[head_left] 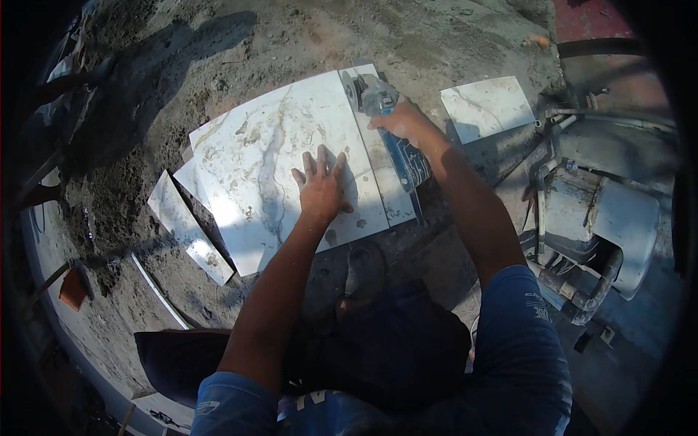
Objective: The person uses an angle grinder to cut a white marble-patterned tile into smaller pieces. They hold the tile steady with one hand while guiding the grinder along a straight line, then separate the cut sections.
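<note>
While my left grip (321, 192) lies flat, fingers spread apart and holding nothing, on the large white marble-veined tile (247, 160), my right grip (408, 122) is clamped around the blue-bodied angle grinder (404, 161)! And there's that tile, right in front of me, on the rough grey-brown ground (305, 43), stained and smudged across its face. I've got the grinder over at its right side, the round grey disc (351, 91) up at the far end, beside the dark line that runs down toward me. Right of that line sits a narrow white strip (392, 208), partly covered by the tool; whether it is fully separate, I cannot tell.

Over to the left now: a long, slim white tile offcut (190, 227) lies slanted just beside the big one, and a pale tile piece (190, 178) peeks out from the big tile's left edge. Across to the right, a smaller rectangular white tile (486, 109) lies apart from my work, and nearer me stands a white boxy metal housing (632, 232) with grey pipes (542, 211) alongside.
</note>
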{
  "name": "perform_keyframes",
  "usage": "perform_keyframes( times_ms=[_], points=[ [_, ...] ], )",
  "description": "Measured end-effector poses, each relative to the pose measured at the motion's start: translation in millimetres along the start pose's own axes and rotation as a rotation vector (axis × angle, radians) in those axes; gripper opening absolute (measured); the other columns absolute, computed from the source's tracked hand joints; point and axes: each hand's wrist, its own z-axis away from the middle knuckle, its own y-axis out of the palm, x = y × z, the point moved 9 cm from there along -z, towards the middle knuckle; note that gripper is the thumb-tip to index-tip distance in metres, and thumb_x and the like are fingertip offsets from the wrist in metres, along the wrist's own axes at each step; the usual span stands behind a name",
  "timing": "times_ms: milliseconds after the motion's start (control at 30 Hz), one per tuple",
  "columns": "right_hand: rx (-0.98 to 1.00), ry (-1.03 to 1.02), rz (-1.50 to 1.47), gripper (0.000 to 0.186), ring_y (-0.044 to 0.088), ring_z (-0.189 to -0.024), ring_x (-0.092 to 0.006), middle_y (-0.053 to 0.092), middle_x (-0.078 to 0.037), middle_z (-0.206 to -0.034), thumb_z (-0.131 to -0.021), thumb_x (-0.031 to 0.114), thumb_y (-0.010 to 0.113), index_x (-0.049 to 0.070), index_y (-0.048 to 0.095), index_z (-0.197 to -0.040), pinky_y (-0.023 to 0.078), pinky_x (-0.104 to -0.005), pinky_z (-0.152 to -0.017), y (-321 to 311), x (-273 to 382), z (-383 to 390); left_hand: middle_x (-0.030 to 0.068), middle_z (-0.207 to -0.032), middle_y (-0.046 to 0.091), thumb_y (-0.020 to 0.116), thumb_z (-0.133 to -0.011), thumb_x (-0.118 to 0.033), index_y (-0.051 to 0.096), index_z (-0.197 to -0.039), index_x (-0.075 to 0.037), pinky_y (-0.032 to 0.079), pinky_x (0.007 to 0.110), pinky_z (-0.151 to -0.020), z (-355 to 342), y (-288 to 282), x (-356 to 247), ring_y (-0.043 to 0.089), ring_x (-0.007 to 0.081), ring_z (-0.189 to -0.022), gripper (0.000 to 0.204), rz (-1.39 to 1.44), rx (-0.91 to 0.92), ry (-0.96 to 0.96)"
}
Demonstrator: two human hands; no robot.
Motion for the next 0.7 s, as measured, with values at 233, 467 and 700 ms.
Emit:
perform_keyframes(
  times_ms=[233,467,700],
  points=[
    [0.019,-0.026,-0.013,0.087,0.069,-0.108,-0.0339,0.070,-0.027,-0.117,-0.063,0.035,0.088,-0.020,0.055,-0.124,0.053,-0.0357,-0.091,5.6,-19.3,21.2,0.0158,-0.170,0.019,0.098,-0.054,-0.041,0.028,-0.162,-0.031,0.025,0.070,-0.118,0.5,-1.2,-0.8,0.016,0.0464,-0.155,0.129,0.020,-0.012,0.000],
    [0.003,-0.065,-0.044,0.101,0.067,-0.114,-0.0308,0.066,-0.028,-0.127,-0.065,0.037,0.089,-0.020,0.045,-0.136,0.052,-0.0343,-0.095,12.7,-55.2,28.0,0.0160,-0.169,0.019,0.098,-0.053,-0.040,0.029,-0.162,-0.030,0.026,0.071,-0.117,1.7,-5.1,-4.8,0.017,0.0470,-0.154,0.130,0.023,-0.026,0.011],
    [0.036,-0.081,0.036,0.088,0.067,-0.116,-0.0339,0.068,-0.028,-0.124,-0.068,0.038,0.089,-0.014,0.055,-0.130,0.053,-0.0370,-0.095,16.8,-61.5,49.7,0.0160,-0.169,0.020,0.098,-0.054,-0.041,0.029,-0.163,-0.029,0.027,0.071,-0.116,1.0,-3.0,-2.9,0.018,0.0473,-0.154,0.130,0.013,-0.028,0.015]
  ],
)
